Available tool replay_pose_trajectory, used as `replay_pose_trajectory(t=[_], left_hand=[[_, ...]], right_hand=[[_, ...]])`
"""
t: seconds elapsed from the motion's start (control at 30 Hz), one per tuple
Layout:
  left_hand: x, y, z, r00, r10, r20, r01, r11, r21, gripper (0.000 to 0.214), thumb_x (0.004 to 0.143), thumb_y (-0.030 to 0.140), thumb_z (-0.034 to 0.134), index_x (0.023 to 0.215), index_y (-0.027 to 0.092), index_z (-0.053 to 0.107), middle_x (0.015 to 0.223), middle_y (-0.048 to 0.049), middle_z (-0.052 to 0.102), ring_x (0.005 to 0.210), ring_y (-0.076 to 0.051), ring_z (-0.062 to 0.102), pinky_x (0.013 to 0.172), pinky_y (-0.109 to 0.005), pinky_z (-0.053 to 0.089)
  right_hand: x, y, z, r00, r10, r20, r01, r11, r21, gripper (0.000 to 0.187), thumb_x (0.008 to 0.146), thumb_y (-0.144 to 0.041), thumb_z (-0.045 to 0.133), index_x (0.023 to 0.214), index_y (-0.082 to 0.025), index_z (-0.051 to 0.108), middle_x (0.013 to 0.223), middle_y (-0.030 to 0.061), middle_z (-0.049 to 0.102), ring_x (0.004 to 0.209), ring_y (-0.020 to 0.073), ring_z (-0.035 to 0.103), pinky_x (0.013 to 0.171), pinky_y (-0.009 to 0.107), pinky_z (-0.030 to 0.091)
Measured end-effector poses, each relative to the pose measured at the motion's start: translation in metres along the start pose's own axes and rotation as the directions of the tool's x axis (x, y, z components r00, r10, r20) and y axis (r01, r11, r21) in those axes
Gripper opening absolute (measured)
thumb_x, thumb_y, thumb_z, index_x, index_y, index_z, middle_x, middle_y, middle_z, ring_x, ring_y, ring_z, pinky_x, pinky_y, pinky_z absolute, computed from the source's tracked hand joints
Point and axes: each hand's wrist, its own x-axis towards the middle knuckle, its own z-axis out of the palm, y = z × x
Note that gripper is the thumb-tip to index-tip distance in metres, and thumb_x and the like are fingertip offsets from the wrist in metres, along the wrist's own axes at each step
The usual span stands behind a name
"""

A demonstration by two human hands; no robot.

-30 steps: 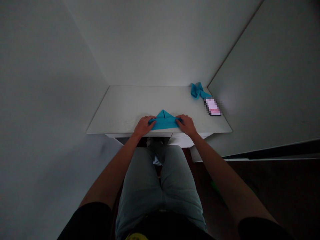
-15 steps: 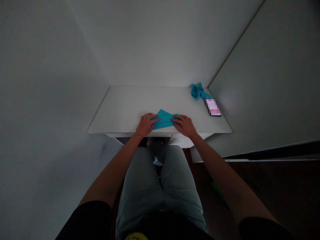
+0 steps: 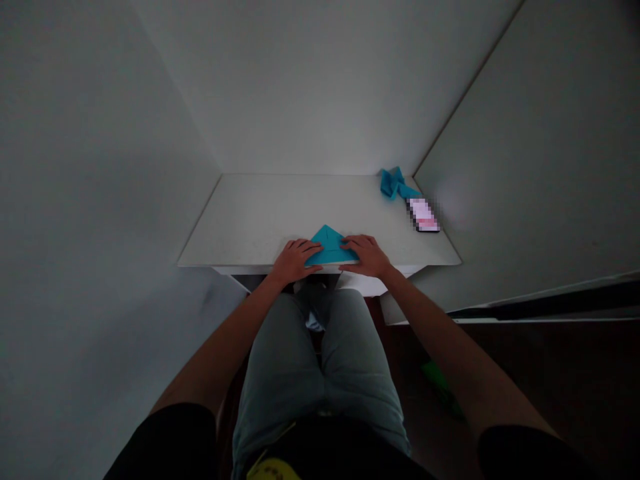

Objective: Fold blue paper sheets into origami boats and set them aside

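A blue sheet of paper [image 3: 327, 252], folded into a triangle with its point facing away from me, lies at the table's near edge. Crease lines show on its upper face. On its left side rests my left hand [image 3: 295, 259], fingers stretched over the paper and thumb apart along the near edge. My right hand [image 3: 367, 255] lies over the right corner in much the same way, fingers extended and thumb spread toward the middle. Both hands touch the paper from above, and its two side corners are partly hidden under them.
A folded blue paper figure [image 3: 393, 183] stands at the table's back right corner. In front of it lies a phone [image 3: 424, 215] with a blurred screen. Walls enclose the white table [image 3: 250, 213] at the left, back and right. A green object [image 3: 437, 377] is on the dark floor.
The paper's near strip lay folded up across it before; now the paper shows as a plain triangle. My thumbs have moved down to its near edge.
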Motion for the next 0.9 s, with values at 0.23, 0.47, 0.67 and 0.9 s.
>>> replay_pose_trajectory(t=[0.23,0.47,0.67,0.9], left_hand=[[-0.025,0.005,-0.002,0.993,-0.104,-0.051,0.092,0.977,-0.192,0.026,0.108,0.036,0.063,0.125,0.031,0.082,0.129,-0.0048,0.083,0.122,-0.028,0.074,0.111,-0.048,0.053],[0.007,-0.005,-0.030,0.900,-0.374,-0.223,0.222,0.835,-0.503,0.035,0.104,0.050,0.065,0.121,0.022,0.076,0.108,-0.0049,0.082,0.096,-0.024,0.075,0.087,-0.036,0.061],[0.029,-0.021,-0.015,0.861,-0.459,-0.220,0.343,0.842,-0.416,0.035,0.097,0.042,0.075,0.125,0.023,0.070,0.106,-0.0048,0.078,0.094,-0.024,0.072,0.088,-0.039,0.060],[0.015,-0.022,0.004,0.839,-0.401,-0.368,0.374,0.916,-0.146,0.047,0.094,0.036,0.081,0.138,0.023,0.069,0.142,-0.0158,0.067,0.135,-0.037,0.062,0.116,-0.054,0.051]], right_hand=[[-0.016,-0.010,-0.006,1.000,0.018,0.011,-0.019,0.989,0.146,0.035,0.108,-0.055,0.059,0.120,-0.031,0.082,0.132,0.0087,0.082,0.128,0.0321,0.072,0.118,0.056,0.039],[0.010,-0.005,-0.025,0.936,0.334,-0.111,-0.233,0.823,0.519,0.055,0.101,-0.074,0.058,0.114,-0.024,0.077,0.100,0.0074,0.080,0.087,0.0267,0.071,0.080,0.040,0.058],[0.032,0.010,-0.006,0.896,0.407,-0.178,-0.326,0.875,0.359,0.050,0.100,-0.060,0.061,0.130,-0.022,0.073,0.105,0.0103,0.080,0.090,0.0299,0.071,0.085,0.046,0.059],[0.020,0.010,0.013,0.948,0.233,-0.216,-0.211,0.970,0.120,0.046,0.108,-0.042,0.055,0.147,-0.025,0.072,0.155,0.0152,0.069,0.138,0.0353,0.065,0.112,0.055,0.052]])
